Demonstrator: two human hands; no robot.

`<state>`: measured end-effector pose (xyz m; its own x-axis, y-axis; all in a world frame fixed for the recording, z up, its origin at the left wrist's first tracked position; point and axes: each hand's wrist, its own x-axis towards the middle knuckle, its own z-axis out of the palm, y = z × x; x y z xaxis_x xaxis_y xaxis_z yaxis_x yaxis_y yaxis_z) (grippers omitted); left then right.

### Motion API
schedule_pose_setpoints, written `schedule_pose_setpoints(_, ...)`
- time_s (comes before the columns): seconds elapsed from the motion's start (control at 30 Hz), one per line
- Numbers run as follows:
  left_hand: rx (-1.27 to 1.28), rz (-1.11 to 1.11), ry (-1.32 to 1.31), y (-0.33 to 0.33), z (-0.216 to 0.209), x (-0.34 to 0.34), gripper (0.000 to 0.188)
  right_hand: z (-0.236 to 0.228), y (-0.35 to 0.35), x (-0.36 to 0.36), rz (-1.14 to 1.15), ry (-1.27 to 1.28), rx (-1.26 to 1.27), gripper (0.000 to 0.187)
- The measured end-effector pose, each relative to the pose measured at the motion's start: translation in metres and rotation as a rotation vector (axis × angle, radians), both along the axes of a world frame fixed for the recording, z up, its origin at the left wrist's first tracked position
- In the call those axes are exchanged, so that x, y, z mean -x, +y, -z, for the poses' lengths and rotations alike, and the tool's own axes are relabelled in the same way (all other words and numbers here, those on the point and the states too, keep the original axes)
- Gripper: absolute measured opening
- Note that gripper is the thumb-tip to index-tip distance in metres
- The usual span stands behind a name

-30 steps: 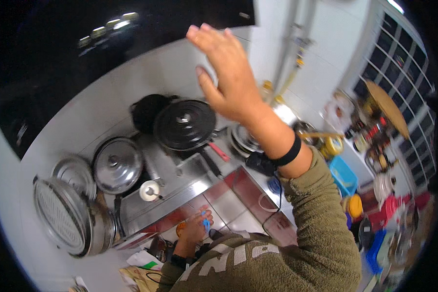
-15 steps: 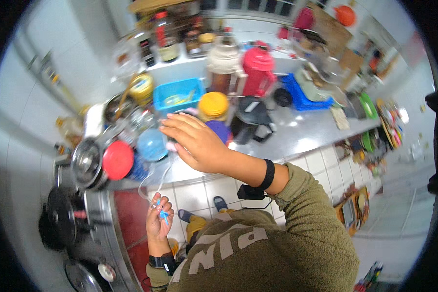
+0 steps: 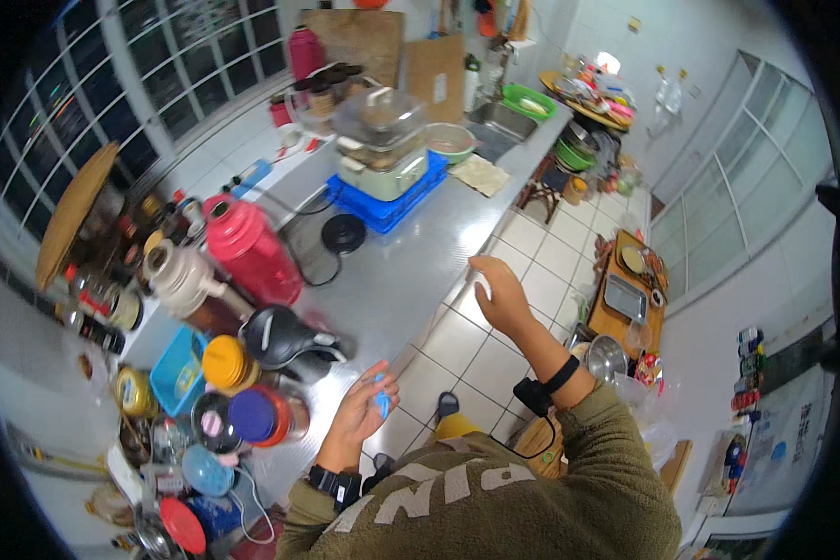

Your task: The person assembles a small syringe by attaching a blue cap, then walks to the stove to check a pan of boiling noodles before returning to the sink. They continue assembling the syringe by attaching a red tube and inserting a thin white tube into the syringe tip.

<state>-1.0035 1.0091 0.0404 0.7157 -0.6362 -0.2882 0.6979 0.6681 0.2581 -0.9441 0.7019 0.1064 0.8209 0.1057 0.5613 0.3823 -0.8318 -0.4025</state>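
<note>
A small bright-blue thing [image 3: 382,402], its kind too small to make out, sits in the fingers of my left hand [image 3: 357,409], which is closed on it near the counter's front edge. My right hand [image 3: 504,297] is raised over the floor in front of the counter, thumb apart from the fingers and nothing in it. Closest to my left hand on the counter are a black electric kettle [image 3: 285,338] and a jar with a purple lid [image 3: 254,415]. A thin white cord [image 3: 252,509] loops beside the blue-lidded container [image 3: 207,469].
Pink [image 3: 250,247] and white [image 3: 187,285] thermos jugs stand behind the kettle. A clear-topped steamer [image 3: 383,140] sits on a blue tray [image 3: 387,203] farther along the steel counter [image 3: 392,280]. A sink [image 3: 499,131] is at the far end. To the right stands a low wooden table [image 3: 639,313].
My view has swung right along the counter. My right hand has left the containers and is now out over the floor. My left hand has risen, still holding the blue thing.
</note>
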Motion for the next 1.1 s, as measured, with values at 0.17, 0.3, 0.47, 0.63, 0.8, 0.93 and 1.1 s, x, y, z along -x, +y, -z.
schedule_pose_setpoints(0.17,0.059,0.204,-0.015,-0.133,0.014,-0.099,0.038,0.042,-0.136,0.0,0.272,0.037,-0.194,0.041)
schedule_pose_setpoints(0.3,0.048,0.249,0.027,-0.253,0.016,-0.184,0.039,0.069,-0.226,-0.01,0.36,0.1,-0.343,0.036)
schedule_pose_setpoints(0.47,0.16,0.188,0.21,-0.401,-0.013,-0.295,0.041,0.073,-0.308,-0.052,0.381,0.231,-0.557,0.032)
schedule_pose_setpoints(0.63,0.192,0.234,-0.032,-0.51,-0.035,-0.391,0.04,0.067,-0.369,-0.129,0.237,0.397,-0.637,0.031)
schedule_pose_setpoints(0.8,0.23,0.179,-0.144,-0.607,-0.037,-0.498,0.033,0.04,-0.435,-0.238,0.179,0.457,-0.497,0.03)
schedule_pose_setpoints(0.93,0.226,0.119,-0.254,-0.687,-0.043,-0.579,0.024,0.004,-0.505,-0.332,0.155,0.422,-0.405,0.029)
schedule_pose_setpoints(1.1,-0.044,0.01,-0.328,-0.77,-0.05,-0.645,0.025,-0.019,-0.569,-0.43,0.084,0.393,-0.651,0.035)
